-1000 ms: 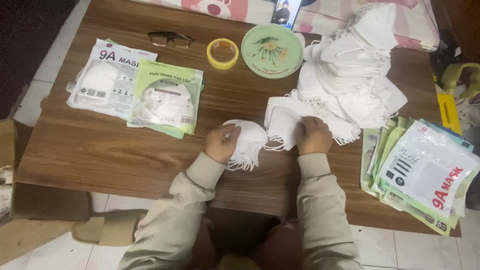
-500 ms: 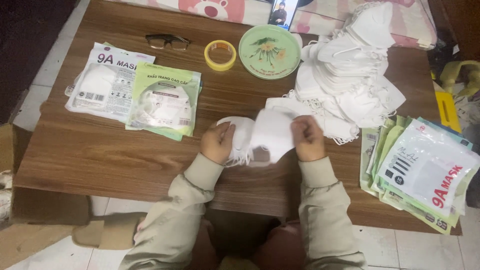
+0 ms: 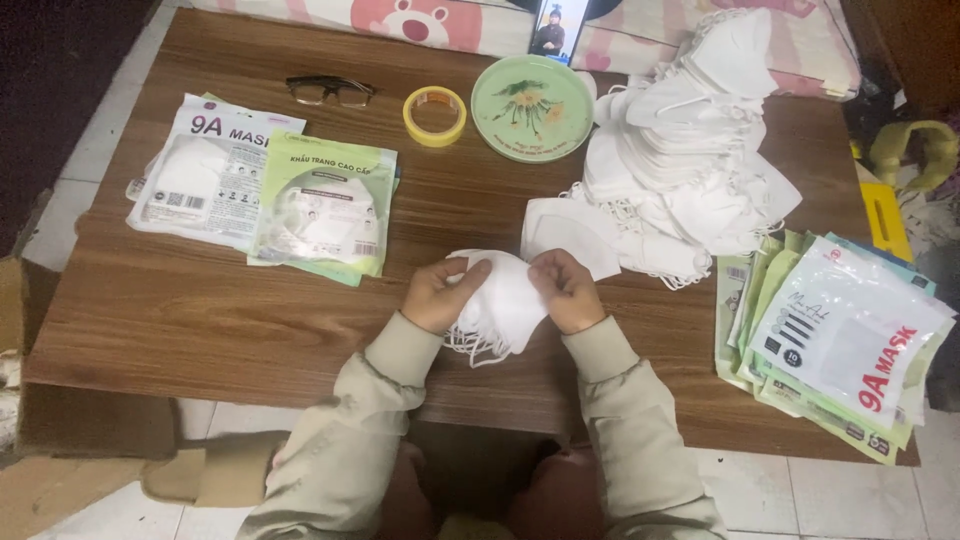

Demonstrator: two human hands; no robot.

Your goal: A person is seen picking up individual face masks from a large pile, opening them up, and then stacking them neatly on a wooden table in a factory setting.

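Two hands: left hand (image 3: 440, 296) and right hand (image 3: 566, 291), both gripping one small bundle of white masks (image 3: 503, 303); the number of masks in it cannot be told. One big heap of loose masks (image 3: 690, 160) at far right, too many to count. Two mask packets at left: one white packet (image 3: 212, 170) and one green packet (image 3: 325, 208), with edges of more green ones under it. One stack of packets (image 3: 840, 345) at right, number unclear. One tape roll (image 3: 434, 115), one green plate (image 3: 532, 107), one pair of glasses (image 3: 330, 91), one phone (image 3: 556, 28) at the far edge, all on one table (image 3: 200, 320)
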